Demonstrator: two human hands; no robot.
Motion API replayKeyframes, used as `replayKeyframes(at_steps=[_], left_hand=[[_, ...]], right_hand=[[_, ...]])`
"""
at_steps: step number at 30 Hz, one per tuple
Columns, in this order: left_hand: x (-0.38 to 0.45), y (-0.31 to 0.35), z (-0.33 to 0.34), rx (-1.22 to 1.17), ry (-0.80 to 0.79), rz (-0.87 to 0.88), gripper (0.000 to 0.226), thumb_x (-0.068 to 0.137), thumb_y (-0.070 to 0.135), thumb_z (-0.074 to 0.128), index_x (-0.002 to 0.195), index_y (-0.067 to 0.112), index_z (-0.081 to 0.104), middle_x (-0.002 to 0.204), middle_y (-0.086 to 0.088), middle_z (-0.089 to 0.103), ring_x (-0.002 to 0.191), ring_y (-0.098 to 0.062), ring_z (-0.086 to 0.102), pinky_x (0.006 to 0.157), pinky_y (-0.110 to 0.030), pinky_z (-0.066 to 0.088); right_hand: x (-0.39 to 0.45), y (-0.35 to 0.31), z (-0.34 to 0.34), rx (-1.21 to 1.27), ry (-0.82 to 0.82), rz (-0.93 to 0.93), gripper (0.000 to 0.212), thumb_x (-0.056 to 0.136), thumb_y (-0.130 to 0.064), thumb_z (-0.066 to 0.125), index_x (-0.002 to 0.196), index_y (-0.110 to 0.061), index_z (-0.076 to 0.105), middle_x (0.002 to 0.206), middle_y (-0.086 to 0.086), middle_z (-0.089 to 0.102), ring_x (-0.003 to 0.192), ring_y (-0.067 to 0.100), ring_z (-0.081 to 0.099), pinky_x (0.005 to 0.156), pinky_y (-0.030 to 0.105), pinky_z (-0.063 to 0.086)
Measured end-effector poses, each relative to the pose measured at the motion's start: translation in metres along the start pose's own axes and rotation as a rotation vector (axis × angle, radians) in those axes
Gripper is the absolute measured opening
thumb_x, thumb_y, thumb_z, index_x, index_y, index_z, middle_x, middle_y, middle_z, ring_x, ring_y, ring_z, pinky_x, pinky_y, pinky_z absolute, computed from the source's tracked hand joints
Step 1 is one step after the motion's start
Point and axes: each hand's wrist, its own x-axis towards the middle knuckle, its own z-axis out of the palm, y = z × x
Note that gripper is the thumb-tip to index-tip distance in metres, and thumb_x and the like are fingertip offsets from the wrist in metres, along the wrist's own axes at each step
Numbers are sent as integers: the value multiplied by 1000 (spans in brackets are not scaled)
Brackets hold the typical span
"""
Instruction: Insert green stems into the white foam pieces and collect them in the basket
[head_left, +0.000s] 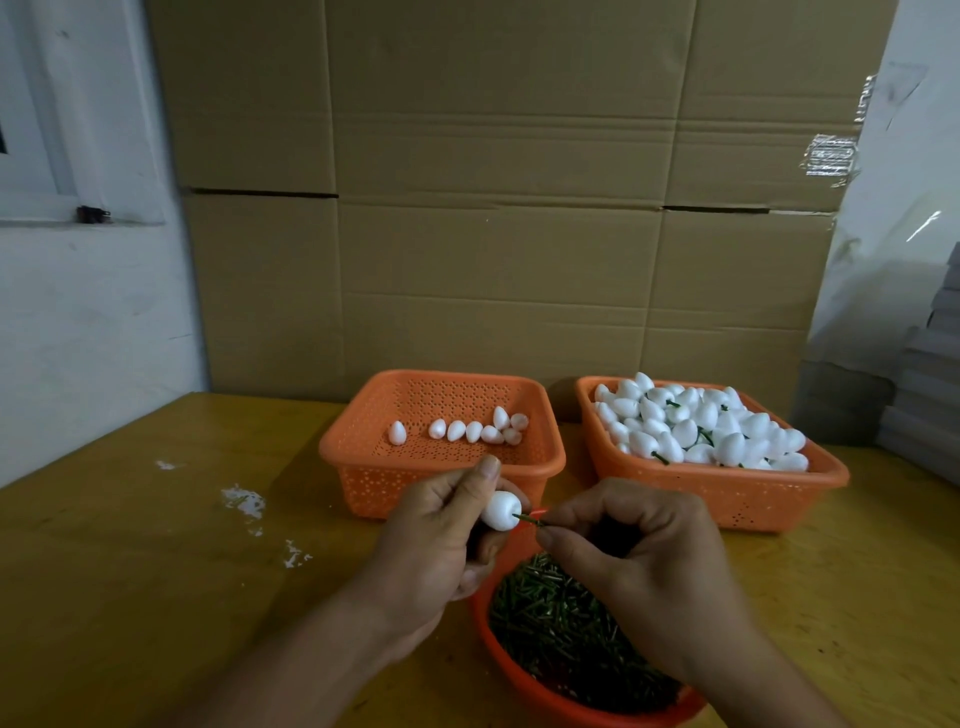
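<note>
Left hand (436, 540) gripping foam piece (501, 511), right hand (639, 566) pinching near-horizontal green stem (529, 518), tip pointing left into foam

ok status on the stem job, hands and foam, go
Left hand grips foam piece. Right hand pinches green stem, tip at the foam. Right basket heaped, left basket nearly empty. Nothing in the way.

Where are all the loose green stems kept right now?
The loose green stems lie heaped in a round orange bowl at the table's near edge, right under the person's right hand and in front of the two orange baskets.
</note>
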Motion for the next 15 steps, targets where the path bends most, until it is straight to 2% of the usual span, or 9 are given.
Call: replayKeyframes(at_steps=[6, 10, 15], left_hand=[[-2, 2, 4, 4, -8, 12, 45, 92, 45, 51, 86, 3, 67, 51, -5, 43, 35, -9, 30, 36, -16, 22], [-2, 2, 5, 15, -5, 22, 47, 93, 44, 52, 85, -1, 65, 51, -6, 42, 35, -9, 29, 36, -15, 24], [-4, 2, 9, 71, -5, 68, 41, 91, 45, 54, 78, 9, 70, 50, -5, 42, 37, -6, 33, 36, -16, 28]], right_hand=[[-2, -4, 3, -111, 45, -98, 23, 74, -7, 86, 72, -28, 76, 66, -11, 69, 52, 3, 60, 50, 8, 40], [-3, -5, 4, -192, 51, -154, 22, 73, -5, 86, 71, -25, 77, 66, -11, 67, 55, 5, 60, 52, 10, 40], [-5, -6, 7, -216, 32, -180, 18, 76, -7, 85, 76, -23, 79, 67, -12, 66, 57, 8, 61, 51, 11, 41]])
